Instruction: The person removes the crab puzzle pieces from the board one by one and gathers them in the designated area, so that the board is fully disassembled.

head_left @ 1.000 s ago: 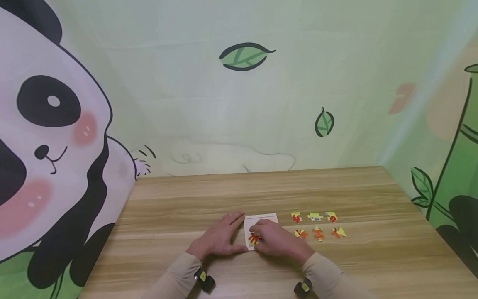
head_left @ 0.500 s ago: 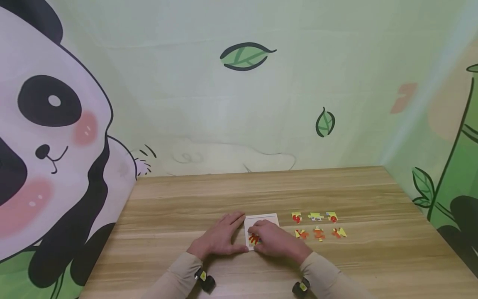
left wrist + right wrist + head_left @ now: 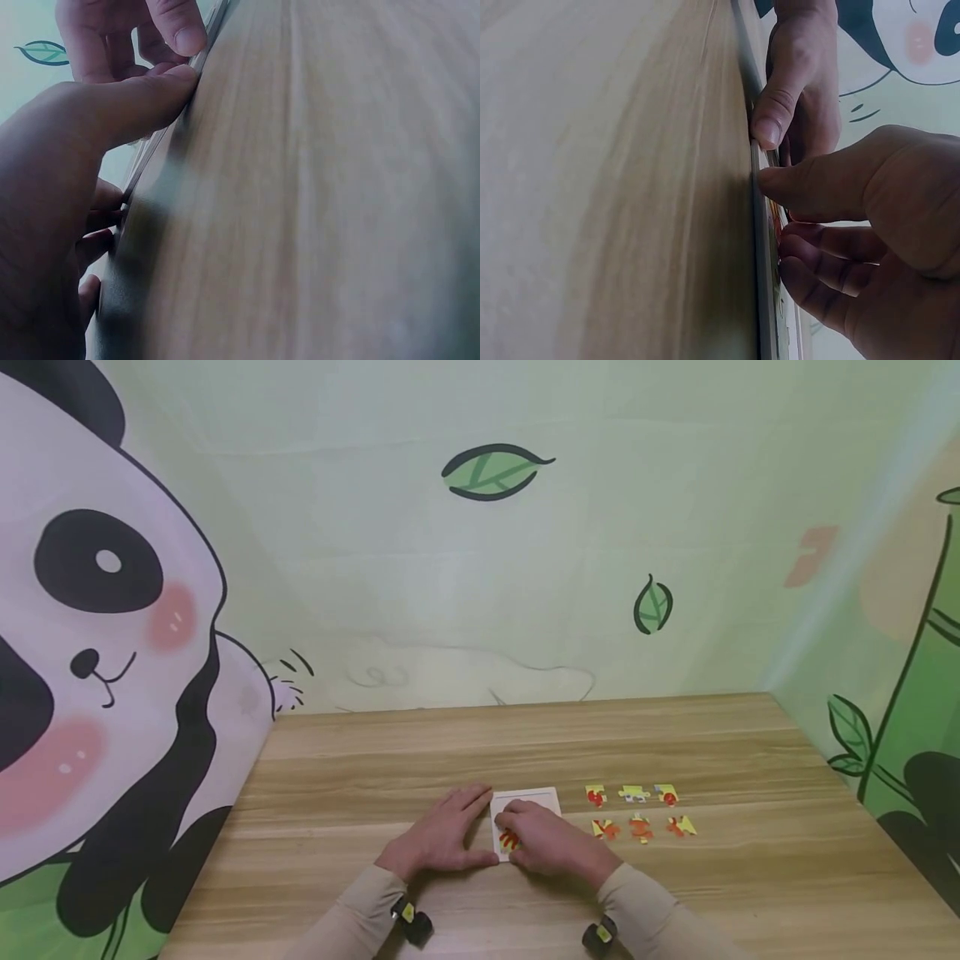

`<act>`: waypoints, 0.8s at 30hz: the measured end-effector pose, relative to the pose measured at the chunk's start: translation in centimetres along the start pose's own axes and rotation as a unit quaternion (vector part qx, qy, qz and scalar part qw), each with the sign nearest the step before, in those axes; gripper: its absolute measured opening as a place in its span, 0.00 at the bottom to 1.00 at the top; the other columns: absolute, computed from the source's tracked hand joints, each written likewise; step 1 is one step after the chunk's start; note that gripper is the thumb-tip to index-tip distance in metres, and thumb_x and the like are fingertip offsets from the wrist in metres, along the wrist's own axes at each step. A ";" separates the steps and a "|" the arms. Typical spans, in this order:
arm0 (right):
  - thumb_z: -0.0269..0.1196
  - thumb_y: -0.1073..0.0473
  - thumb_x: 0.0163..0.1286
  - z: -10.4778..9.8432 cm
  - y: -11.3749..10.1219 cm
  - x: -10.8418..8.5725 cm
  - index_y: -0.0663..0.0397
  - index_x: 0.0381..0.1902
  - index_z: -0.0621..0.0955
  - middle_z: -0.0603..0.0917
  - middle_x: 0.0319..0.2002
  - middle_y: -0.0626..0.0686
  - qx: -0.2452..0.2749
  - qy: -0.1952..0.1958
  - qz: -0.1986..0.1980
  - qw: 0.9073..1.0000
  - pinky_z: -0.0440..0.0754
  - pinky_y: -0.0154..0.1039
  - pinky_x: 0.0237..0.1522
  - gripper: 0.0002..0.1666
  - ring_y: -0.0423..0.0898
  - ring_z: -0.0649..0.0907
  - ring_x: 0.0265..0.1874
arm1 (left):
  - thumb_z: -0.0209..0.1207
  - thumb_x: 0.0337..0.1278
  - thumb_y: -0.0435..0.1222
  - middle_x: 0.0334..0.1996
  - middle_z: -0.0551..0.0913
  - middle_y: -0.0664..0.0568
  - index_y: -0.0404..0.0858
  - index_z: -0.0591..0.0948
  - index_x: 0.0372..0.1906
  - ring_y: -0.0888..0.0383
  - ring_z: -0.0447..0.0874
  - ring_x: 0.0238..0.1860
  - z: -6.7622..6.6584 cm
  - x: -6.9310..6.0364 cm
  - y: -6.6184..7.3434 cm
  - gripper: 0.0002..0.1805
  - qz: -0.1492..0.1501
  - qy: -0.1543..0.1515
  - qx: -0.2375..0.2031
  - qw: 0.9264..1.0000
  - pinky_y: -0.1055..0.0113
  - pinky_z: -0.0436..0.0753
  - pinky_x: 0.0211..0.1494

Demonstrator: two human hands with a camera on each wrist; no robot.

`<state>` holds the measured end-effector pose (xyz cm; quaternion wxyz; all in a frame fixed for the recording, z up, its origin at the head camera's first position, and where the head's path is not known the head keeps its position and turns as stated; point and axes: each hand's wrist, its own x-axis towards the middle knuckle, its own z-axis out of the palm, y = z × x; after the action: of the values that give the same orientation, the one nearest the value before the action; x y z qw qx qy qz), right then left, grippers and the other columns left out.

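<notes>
Flat on the table lies a white puzzle tray (image 3: 528, 792) with a red and yellow picture section (image 3: 509, 840) at its lower left. My left hand (image 3: 446, 833) rests at the tray's left side, fingers and thumb spread along the edge. Over the lower right of the tray my right hand (image 3: 558, 843) reaches in from the right. Its thumb touches the near rim in the right wrist view, and the bent fingertips (image 3: 791, 271) rest on the picture, apart from the thumb. The right hand hides much of the tray, and no piece shows between its fingers.
Right of the tray, several loose puzzle pieces lie in two rows, including an orange one (image 3: 640, 829) and a yellow-topped one (image 3: 633, 794). The wooden table (image 3: 420, 743) meets a painted wall (image 3: 360, 568) at the back.
My right hand has slid slightly left over the tray, covering more of the picture. The left hand and the loose pieces stay in place.
</notes>
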<state>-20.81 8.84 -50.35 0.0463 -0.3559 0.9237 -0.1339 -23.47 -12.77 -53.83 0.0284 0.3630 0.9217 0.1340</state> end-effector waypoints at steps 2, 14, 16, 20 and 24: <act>0.70 0.59 0.57 0.0 0.0 0.1 0.55 0.51 0.80 0.79 0.46 0.50 0.004 -0.001 -0.001 1.000 0.80 0.39 0.51 0.23 0.42 0.77 0.44 | 0.56 0.53 0.67 0.74 0.60 0.45 0.35 0.59 0.74 0.50 0.57 0.75 -0.1 0.0 0.1 0.53 -0.001 -0.001 -0.001 1.000 0.51 0.57 0.78; 0.70 0.60 0.57 0.0 -0.1 0.1 0.53 0.50 0.81 0.78 0.41 0.47 0.015 -0.007 0.005 1.000 0.79 0.37 0.46 0.21 0.40 0.76 0.39 | 0.56 0.53 0.67 0.74 0.60 0.45 0.34 0.60 0.74 0.51 0.56 0.75 -0.2 0.0 0.2 0.53 0.000 -0.002 -0.001 1.000 0.51 0.56 0.78; 0.70 0.60 0.57 0.0 -0.1 0.1 0.53 0.50 0.81 0.78 0.42 0.47 0.015 -0.007 0.006 1.000 0.80 0.37 0.46 0.22 0.40 0.76 0.39 | 0.56 0.53 0.67 0.74 0.60 0.45 0.35 0.59 0.74 0.51 0.56 0.75 -0.1 0.0 0.1 0.53 -0.001 -0.003 -0.002 1.000 0.51 0.56 0.78; 0.70 0.60 0.57 0.1 -0.1 0.0 0.54 0.51 0.81 0.78 0.43 0.48 0.009 -0.003 0.006 1.000 0.80 0.38 0.47 0.22 0.40 0.76 0.40 | 0.56 0.53 0.67 0.74 0.60 0.45 0.35 0.59 0.74 0.51 0.56 0.75 0.0 -0.1 0.1 0.53 -0.002 -0.004 -0.002 1.000 0.51 0.56 0.78; 0.71 0.59 0.56 0.1 -0.1 0.0 0.53 0.52 0.81 0.79 0.44 0.49 0.005 0.002 0.007 1.000 0.81 0.39 0.48 0.24 0.41 0.77 0.40 | 0.56 0.53 0.67 0.74 0.60 0.45 0.34 0.60 0.74 0.50 0.57 0.75 -0.1 0.0 0.1 0.53 0.000 -0.002 0.001 1.000 0.51 0.56 0.78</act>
<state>-20.70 8.76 -50.39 0.0474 -0.3493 0.9255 -0.1386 -23.40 -12.70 -53.75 0.0297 0.3631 0.9219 0.1319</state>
